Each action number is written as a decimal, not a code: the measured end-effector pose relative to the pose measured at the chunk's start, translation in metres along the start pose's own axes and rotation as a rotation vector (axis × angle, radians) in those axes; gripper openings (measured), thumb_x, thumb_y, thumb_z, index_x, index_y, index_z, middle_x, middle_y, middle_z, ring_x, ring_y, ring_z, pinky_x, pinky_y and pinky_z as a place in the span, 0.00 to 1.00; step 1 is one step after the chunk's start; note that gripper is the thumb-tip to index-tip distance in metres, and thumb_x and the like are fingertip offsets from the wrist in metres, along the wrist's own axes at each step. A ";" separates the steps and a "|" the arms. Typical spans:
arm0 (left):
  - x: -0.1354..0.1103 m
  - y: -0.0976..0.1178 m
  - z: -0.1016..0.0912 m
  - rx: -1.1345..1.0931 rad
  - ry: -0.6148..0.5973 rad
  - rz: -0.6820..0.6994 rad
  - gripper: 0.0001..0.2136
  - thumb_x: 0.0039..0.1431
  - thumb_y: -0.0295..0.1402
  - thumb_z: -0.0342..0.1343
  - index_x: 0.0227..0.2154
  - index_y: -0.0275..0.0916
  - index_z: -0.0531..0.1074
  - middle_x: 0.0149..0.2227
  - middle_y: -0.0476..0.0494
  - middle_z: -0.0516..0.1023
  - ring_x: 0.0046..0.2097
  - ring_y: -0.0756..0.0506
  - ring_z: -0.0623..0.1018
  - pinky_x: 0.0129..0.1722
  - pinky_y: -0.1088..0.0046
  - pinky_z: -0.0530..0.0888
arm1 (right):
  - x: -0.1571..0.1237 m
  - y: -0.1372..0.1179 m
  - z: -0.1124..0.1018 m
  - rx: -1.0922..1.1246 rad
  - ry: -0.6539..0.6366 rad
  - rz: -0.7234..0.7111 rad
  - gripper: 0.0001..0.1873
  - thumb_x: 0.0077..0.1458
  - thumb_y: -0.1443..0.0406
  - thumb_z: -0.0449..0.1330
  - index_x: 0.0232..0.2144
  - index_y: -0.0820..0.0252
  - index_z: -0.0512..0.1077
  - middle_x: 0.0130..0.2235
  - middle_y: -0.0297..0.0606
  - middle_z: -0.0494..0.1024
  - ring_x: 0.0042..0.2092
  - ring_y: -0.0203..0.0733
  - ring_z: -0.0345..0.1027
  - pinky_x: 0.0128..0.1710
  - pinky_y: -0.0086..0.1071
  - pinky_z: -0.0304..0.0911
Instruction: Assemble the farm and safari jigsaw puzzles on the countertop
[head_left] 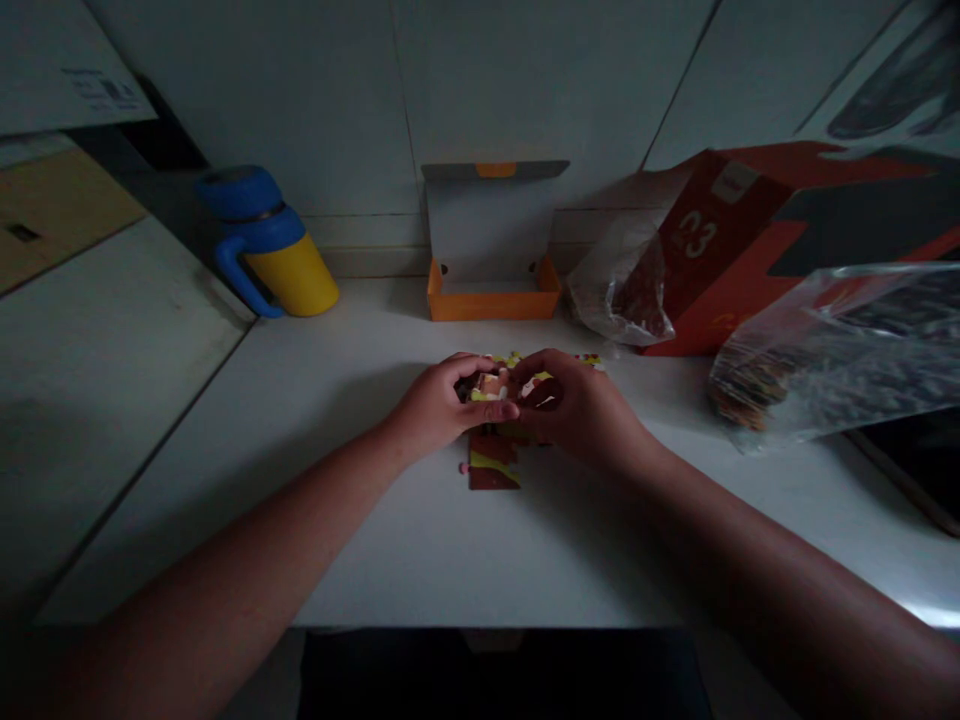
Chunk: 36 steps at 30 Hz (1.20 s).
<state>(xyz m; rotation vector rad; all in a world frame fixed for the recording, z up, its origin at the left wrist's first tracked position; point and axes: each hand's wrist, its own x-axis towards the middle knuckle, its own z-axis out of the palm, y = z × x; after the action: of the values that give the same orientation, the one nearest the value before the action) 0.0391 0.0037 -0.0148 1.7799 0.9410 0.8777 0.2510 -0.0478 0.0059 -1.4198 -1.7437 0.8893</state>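
A partly joined jigsaw puzzle (493, 462), brown, yellow and red, lies on the white table (420, 540). My left hand (439, 405) rests at its upper left, thumb and fingers pinched on a small puzzle piece (489, 392). My right hand (581, 405) meets it from the right, fingers curled over the pieces and pressing on them. The hands touch at the fingertips. Much of the puzzle's upper part is hidden under them.
An open orange box (491, 290) with its grey lid up stands at the back. A blue and yellow mug (274, 250) lies back left. A clear bag of pieces (626, 290), a red carton (742, 240) and a larger clear bag (840, 350) sit right.
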 end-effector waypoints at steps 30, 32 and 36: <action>0.002 -0.006 -0.008 -0.134 0.009 -0.093 0.24 0.52 0.44 0.72 0.49 0.39 0.78 0.44 0.41 0.83 0.42 0.44 0.81 0.44 0.67 0.77 | 0.013 0.005 -0.017 0.528 0.077 0.239 0.29 0.44 0.45 0.75 0.35 0.56 0.69 0.33 0.36 0.80 0.31 0.39 0.75 0.30 0.33 0.71; 0.004 -0.008 -0.009 -0.145 0.066 -0.091 0.23 0.52 0.43 0.72 0.48 0.39 0.78 0.46 0.41 0.84 0.44 0.44 0.81 0.46 0.66 0.77 | 0.014 0.007 -0.028 0.488 0.114 0.238 0.28 0.46 0.46 0.75 0.39 0.56 0.72 0.35 0.37 0.81 0.29 0.37 0.74 0.28 0.31 0.70; 0.008 -0.012 -0.011 -0.197 0.169 -0.094 0.20 0.52 0.41 0.72 0.46 0.40 0.77 0.47 0.41 0.84 0.44 0.45 0.81 0.48 0.64 0.77 | 0.010 0.010 -0.051 0.310 -0.178 0.237 0.19 0.49 0.53 0.74 0.38 0.56 0.77 0.32 0.35 0.82 0.27 0.36 0.71 0.26 0.31 0.68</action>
<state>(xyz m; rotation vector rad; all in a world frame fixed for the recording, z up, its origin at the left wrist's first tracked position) 0.0302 0.0187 -0.0212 1.5008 1.0013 1.0359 0.2983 -0.0321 0.0243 -1.3883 -1.4977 1.3859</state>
